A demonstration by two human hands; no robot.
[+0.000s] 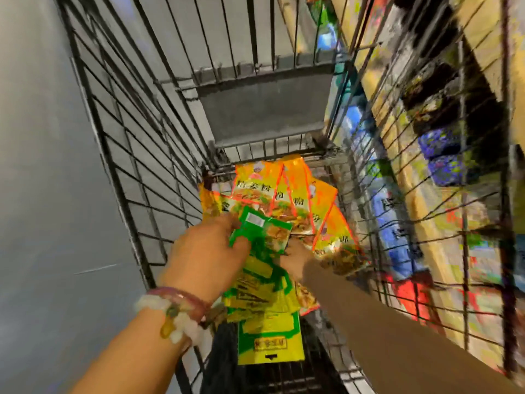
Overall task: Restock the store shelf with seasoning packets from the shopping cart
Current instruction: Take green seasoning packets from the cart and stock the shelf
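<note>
Seen from the head camera, looking down into a wire shopping cart [136, 155]: the left hand [210, 248] grips a green seasoning packet [264, 231], with orange packets [284, 194] fanned just beyond it. The right hand [297, 258], beside and lower, reaches among packets; its fingers are hidden, so its grip cannot be told. Best to gather a neat, aligned stack before lifting.

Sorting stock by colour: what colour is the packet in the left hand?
Green, with a white label, seen in the head view: packet gripped by the left hand.
</note>
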